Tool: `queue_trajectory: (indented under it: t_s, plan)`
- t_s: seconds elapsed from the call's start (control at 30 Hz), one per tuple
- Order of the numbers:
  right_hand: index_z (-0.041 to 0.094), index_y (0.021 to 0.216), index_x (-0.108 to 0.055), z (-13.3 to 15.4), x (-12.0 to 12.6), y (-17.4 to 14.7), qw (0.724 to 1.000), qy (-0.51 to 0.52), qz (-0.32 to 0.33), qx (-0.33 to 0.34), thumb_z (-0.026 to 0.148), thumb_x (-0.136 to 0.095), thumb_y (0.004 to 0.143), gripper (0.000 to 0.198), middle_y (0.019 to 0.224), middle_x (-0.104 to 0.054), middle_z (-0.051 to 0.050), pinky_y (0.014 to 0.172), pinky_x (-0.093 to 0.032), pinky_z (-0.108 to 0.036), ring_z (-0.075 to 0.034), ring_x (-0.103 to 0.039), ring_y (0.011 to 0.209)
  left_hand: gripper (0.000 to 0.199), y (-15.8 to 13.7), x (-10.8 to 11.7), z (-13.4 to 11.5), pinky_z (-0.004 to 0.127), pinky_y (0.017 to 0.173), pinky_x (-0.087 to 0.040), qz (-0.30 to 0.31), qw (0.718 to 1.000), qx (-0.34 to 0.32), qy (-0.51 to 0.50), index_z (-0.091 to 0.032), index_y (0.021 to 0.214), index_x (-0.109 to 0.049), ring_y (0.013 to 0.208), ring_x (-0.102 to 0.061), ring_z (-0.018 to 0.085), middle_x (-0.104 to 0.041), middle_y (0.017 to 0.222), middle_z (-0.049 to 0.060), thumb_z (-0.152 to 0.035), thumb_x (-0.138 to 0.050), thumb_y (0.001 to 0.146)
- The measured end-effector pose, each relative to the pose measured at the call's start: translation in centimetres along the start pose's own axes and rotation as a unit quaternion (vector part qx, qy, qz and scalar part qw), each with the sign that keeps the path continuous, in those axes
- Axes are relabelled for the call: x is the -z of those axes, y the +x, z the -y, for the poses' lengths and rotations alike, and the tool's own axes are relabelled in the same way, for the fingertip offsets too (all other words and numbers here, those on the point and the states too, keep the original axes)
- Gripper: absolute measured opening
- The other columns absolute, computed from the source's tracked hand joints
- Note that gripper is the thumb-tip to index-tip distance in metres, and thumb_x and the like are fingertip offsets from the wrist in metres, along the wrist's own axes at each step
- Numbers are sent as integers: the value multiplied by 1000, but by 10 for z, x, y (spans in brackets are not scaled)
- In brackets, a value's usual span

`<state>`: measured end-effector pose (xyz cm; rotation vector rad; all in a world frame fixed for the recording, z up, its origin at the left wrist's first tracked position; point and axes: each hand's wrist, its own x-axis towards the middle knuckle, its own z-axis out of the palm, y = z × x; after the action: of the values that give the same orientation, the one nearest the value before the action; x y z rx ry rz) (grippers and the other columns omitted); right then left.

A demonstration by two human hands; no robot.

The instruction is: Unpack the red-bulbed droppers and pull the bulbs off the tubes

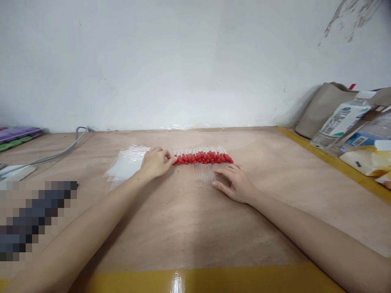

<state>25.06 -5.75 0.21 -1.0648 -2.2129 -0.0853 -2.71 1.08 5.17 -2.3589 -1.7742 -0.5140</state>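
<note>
Across the middle of the table lies a row of glass droppers with red rubber bulbs [201, 157]. Their bulbs are crowded side by side in a band. Clear thin tubes [203, 176] point toward me, and others point toward the wall. My left hand [157, 162] is at the row's left end, its bent fingertips touching or almost touching the outermost bulb. Beside the near tubes, at their right edge, rests my right hand [236, 183] with thumb and fingers apart. Neither hand is seen lifting anything.
Clear zip bags [126, 162] lie stacked beside my left hand, partly under it. A grey cable [65, 150] runs along the left. On the right stand a plastic bottle [343, 120], a beige bag [319, 108] and packets [362, 158]. Yellow tape [214, 280] lines the front edge.
</note>
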Motion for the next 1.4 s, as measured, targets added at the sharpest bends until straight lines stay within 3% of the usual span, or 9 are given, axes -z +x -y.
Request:
queue_trajectory:
  t_s: [0.17, 0.33, 0.47, 0.57, 0.7, 0.83, 1.03, 1.23, 1.4]
  plan:
    - [18, 100, -56, -1, -1, 0, 1000, 10, -10, 8, 41, -50, 82, 30, 90, -64, -8, 80, -38, -37, -20, -54, 86, 40, 20, -8, -4, 37, 76, -40, 62, 994, 68, -52, -19, 66, -63, 90, -55, 31, -61, 82, 11, -57, -52, 67]
    - [18, 98, -56, 0, -1, 0, 1000, 15, -13, 6, 40, -51, 82, 29, 89, -64, -8, 81, -38, -37, -20, -54, 86, 37, 22, -8, -3, 28, 55, -40, 109, 984, 90, -106, -19, 59, -61, 58, -58, 21, -58, 55, 4, -54, -52, 68]
    - [18, 99, -56, -1, -1, 0, 1000, 17, -18, 3, 40, -51, 81, 28, 90, -64, -8, 81, -40, -38, -21, -55, 86, 40, 15, 0, -6, 26, 42, -34, 114, 975, 133, -137, -18, 67, -63, 34, -47, 16, -46, 39, -2, -54, -47, 72]
    - [19, 104, -54, -1, -1, 0, 999, 23, -42, -1, 38, -51, 81, 30, 96, -62, -9, 82, -42, -40, -22, -55, 91, 39, 3, 9, -5, 26, 40, -33, 89, 973, 151, -148, -17, 75, -62, 35, -47, 15, -45, 39, -3, -53, -45, 74]
    - [18, 118, -45, 2, 0, 0, 993, 31, -115, -21, 35, -52, 81, 42, 115, -51, -14, 87, -44, -41, -24, -48, 108, 28, -27, 13, -6, 25, 54, -43, -37, 981, 69, -176, -17, 75, -57, 58, -57, 15, -61, 66, 2, -45, -51, 74]
    - [17, 129, -35, 5, 1, 0, 987, 0, -162, 17, 34, -56, 78, 57, 126, -42, -15, 96, -39, -42, -25, -42, 117, 16, -57, 1, -17, 23, 58, -47, -49, 968, -56, -241, -18, 81, -53, 64, -59, 13, -62, 75, 2, -33, -52, 78]
    - [20, 126, -42, 10, 2, 0, 989, -22, -79, 122, 36, -56, 78, 53, 128, -47, -10, 98, -36, -44, -25, -40, 120, 6, -73, -22, -33, 19, 52, -45, -114, 951, -194, -212, -18, 78, -50, 53, -54, 8, -57, 67, -1, -23, -53, 79]
    - [19, 115, -54, 16, -6, 4, 991, -39, -28, 122, 31, -51, 84, 33, 117, -58, -5, 99, -35, -43, -22, -42, 120, 5, -76, -27, -35, 19, 55, -45, -139, 933, -248, -219, -18, 79, -50, 60, -55, 9, -58, 71, 0, -21, -53, 80]
    - [19, 101, -61, 15, -14, 6, 990, -24, -26, 138, 25, -48, 86, 21, 104, -65, -2, 97, -38, -41, -20, -49, 113, 10, -78, -24, -42, 22, 62, -47, -124, 937, -235, -227, -18, 86, -50, 68, -56, 11, -58, 76, 1, -23, -55, 79]
